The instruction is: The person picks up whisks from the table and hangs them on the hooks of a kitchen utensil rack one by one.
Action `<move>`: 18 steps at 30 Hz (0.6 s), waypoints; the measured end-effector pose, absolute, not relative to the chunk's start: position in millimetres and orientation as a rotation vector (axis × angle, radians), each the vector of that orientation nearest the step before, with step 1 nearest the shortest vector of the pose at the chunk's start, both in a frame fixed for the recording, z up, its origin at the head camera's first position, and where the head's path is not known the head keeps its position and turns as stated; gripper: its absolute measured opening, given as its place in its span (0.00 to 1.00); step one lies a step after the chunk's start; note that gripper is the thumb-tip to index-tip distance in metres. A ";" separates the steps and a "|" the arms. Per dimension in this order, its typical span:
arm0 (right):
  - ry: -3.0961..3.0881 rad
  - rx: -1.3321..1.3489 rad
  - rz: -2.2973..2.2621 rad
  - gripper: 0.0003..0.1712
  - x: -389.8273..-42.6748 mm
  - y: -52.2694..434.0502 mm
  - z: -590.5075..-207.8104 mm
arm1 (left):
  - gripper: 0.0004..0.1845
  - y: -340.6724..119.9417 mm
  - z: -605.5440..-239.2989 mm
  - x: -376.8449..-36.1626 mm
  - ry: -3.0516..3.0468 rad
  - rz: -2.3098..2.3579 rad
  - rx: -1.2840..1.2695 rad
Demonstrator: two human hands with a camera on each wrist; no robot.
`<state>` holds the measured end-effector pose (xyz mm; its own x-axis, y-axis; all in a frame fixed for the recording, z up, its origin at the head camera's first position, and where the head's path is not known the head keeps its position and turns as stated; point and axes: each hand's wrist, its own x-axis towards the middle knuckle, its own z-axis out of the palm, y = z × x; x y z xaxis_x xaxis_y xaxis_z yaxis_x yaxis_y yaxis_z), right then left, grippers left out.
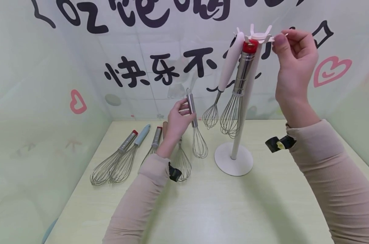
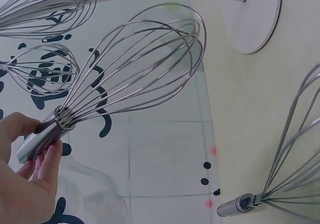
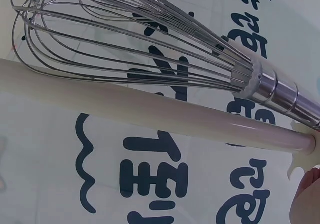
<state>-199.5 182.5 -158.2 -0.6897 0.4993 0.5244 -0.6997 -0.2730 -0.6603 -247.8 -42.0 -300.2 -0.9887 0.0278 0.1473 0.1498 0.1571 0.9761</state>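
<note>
Pale green table (image 1: 209, 203) and lettered wall are seen behind a white hook stand (image 1: 233, 159) at centre. A small steel whisk (image 1: 194, 125) is gripped upright by the left hand (image 1: 176, 120), wires down, just left of the stand; its top hook (image 1: 259, 35) is pinched by the right hand (image 1: 294, 64), above and to the right

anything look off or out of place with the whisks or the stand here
Nothing stands out. The stand is upright on the table with two whisks hanging straight. The left hand holds a small whisk upright, the right hand touches the hook ring, and four whisks lie side by side.
</note>
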 end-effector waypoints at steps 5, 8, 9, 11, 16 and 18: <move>-1.206 0.279 2.041 0.06 -202.8 188.1 -156.4 | 0.31 -42.0 -296.4 -245.4 -2.306 -1.978 -0.189; -1.204 0.276 2.070 0.06 -204.0 189.9 -155.6 | 0.31 -41.7 -294.5 -244.1 -2.295 -1.975 -0.202; -1.197 0.279 2.086 0.07 -204.5 190.3 -155.4 | 0.31 -41.6 -293.7 -243.5 -2.290 -1.974 -0.207; -1.181 0.284 2.120 0.07 -205.2 191.1 -155.1 | 0.31 -41.5 -292.6 -242.9 -2.282 -1.975 -0.217; -1.142 0.284 2.169 0.08 -207.2 193.2 -155.1 | 0.32 -40.5 -289.6 -241.3 -2.276 -1.979 -0.227; -1.138 0.272 2.173 0.09 -208.1 194.2 -154.9 | 0.31 -39.6 -288.3 -240.8 -2.280 -1.973 -0.232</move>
